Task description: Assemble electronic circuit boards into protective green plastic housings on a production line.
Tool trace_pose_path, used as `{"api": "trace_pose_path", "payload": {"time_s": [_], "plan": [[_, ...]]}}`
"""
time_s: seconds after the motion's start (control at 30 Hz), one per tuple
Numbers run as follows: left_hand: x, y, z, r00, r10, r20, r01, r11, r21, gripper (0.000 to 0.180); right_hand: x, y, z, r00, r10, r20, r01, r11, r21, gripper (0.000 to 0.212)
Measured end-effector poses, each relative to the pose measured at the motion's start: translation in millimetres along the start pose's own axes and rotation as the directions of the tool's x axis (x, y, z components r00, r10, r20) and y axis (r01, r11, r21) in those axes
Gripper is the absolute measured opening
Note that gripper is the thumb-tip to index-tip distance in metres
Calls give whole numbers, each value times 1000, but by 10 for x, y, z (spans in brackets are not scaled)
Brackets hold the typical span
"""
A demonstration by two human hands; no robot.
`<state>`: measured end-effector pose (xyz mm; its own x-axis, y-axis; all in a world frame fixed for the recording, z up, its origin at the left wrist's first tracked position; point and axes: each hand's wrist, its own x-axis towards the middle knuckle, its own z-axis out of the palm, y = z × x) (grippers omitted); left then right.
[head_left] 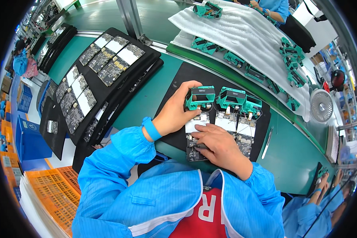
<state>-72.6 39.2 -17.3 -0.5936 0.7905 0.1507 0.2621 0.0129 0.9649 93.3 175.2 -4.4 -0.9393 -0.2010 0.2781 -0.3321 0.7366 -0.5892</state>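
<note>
My left hand (172, 113), with a blue band at its wrist, grips a green plastic frame (200, 98) with a black face. The frame stands at the far end of a dark circuit board (195, 154) that has a white patch. Over this board lies my right hand (222, 146), its fingers drawn together around something small and dark (202, 146) that I cannot make out. To the right, a second green frame (231, 96) and a third green frame (252, 105) sit at the far ends of more boards, joined by thin wires. All rest on a black mat (178, 81).
Black trays (144, 79) of boards are stacked at left. Beyond a green ledge, white foam (242, 29) carries several green frames. Silver tweezers (268, 142) lie right of the mat. A small fan (321, 105) stands at far right. Co-workers sit opposite and at lower right.
</note>
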Motion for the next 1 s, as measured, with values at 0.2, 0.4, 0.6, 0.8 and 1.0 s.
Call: {"api": "trace_pose_path", "payload": {"time_s": [0.2, 0.4, 0.6, 0.8, 1.0], "plan": [[-26, 67, -4, 1000, -30, 3, 30, 999, 44, 67, -12, 4, 12, 1000, -10, -18, 10, 1000, -2, 25], [-34, 69, 25, 1000, -6, -27, 10, 993, 122, 66, -8, -2, 21, 1000, -9, -20, 9, 1000, -5, 25], [-15, 62, 20, 999, -41, -1, 41, 994, 105, 65, -6, -4, 26, 1000, 7, -17, -7, 1000, -8, 25], [-19, 53, 39, 1000, -7, 29, 2, 989, 146, 64, -8, 7, 15, 1000, 5, -13, -5, 1000, 0, 25], [-80, -134, 114, 971, 238, -14, -226, 940, 255, 67, 44, -17, -67, 999, 38, -2, -38, 998, 48, 24]]}}
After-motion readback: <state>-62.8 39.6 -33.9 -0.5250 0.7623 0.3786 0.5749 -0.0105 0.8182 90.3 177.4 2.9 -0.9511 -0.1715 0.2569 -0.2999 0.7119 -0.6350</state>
